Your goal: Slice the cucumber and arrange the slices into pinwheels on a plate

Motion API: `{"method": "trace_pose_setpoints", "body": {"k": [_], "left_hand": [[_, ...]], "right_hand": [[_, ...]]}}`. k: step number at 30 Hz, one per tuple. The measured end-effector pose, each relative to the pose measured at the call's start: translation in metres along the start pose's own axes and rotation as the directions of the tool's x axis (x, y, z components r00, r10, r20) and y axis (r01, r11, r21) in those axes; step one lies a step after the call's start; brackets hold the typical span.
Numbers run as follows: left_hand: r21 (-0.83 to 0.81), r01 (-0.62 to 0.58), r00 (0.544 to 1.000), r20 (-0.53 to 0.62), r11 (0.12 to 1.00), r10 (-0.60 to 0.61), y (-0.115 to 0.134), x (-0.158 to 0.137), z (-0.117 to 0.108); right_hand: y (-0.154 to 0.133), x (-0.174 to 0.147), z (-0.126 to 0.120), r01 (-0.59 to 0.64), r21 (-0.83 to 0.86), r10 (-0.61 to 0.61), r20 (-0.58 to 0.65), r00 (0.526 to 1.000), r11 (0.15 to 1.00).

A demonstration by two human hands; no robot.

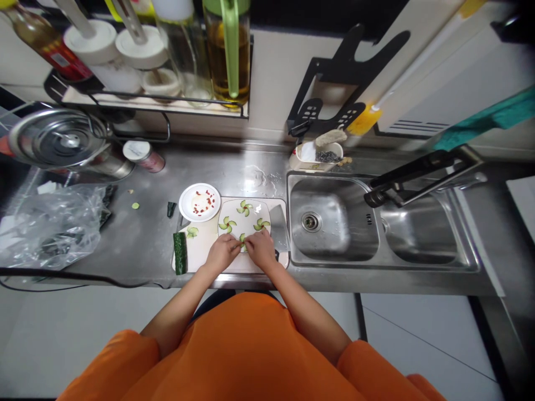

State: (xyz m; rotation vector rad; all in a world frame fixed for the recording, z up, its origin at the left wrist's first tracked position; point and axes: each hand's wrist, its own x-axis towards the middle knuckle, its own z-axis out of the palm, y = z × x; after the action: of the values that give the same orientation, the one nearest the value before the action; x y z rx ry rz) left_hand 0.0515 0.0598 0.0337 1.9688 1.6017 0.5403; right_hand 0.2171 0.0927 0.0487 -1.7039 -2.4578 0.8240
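Note:
My left hand (223, 254) and my right hand (261, 249) meet at the near rim of a square white plate (243, 221). Fingertips of both are pinched together around a green cucumber pinwheel (242, 238), partly hidden by them; what is between the fingers is too small to make out. Similar cucumber pinwheels with red centres lie at the plate's left (227, 224), far (244, 208) and right (261, 224) sides. Under the plate is a pale cutting board (200, 262). Beside my right hand rests a cleaver (280, 229), its handle partly covered.
A round white plate (199, 203) with red bits overlaps the board's far left corner. Cucumber slices (192, 231) and a cucumber piece (180, 253) lie at the left. Further left are a plastic bag (62, 223) and a pot (62, 139). A double sink (334, 223) is right.

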Motion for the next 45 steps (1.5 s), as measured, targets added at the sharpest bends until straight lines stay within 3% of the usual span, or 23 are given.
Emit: {"method": "trace_pose_setpoints", "body": {"k": [21, 28, 34, 38, 42, 45], "left_hand": [[-0.076, 0.024, 0.998, -0.06, 0.997, -0.028, 0.0, 0.0, 0.0], [-0.157, 0.093, 0.978, -0.17, 0.983, -0.119, 0.001, -0.002, -0.008], [-0.154, 0.24, 0.92, -0.281, 0.959, -0.275, -0.005, -0.011, -0.023], [-0.188, 0.393, 0.845, -0.312, 0.9, -0.434, -0.008, -0.017, -0.027], [-0.366, 0.548, 0.754, -0.174, 0.752, -0.634, -0.007, -0.019, -0.025], [-0.455, 0.602, 0.71, -0.073, 0.656, -0.701, -0.004, -0.017, -0.023]], "right_hand": [[0.0, -0.003, -0.002, -0.024, 0.039, 0.024, -0.005, 1.0, 0.999], [0.009, -0.012, -0.012, -0.039, 0.114, 0.053, -0.122, 0.991, 0.993], [0.037, -0.024, -0.017, -0.07, 0.18, 0.12, -0.283, 0.951, 0.981], [0.049, -0.028, -0.014, -0.157, 0.182, 0.206, -0.297, 0.932, 0.971], [0.048, -0.028, -0.01, -0.243, 0.161, 0.272, -0.201, 0.941, 0.957], [0.043, -0.027, -0.009, -0.282, 0.147, 0.304, -0.157, 0.94, 0.948]]}}
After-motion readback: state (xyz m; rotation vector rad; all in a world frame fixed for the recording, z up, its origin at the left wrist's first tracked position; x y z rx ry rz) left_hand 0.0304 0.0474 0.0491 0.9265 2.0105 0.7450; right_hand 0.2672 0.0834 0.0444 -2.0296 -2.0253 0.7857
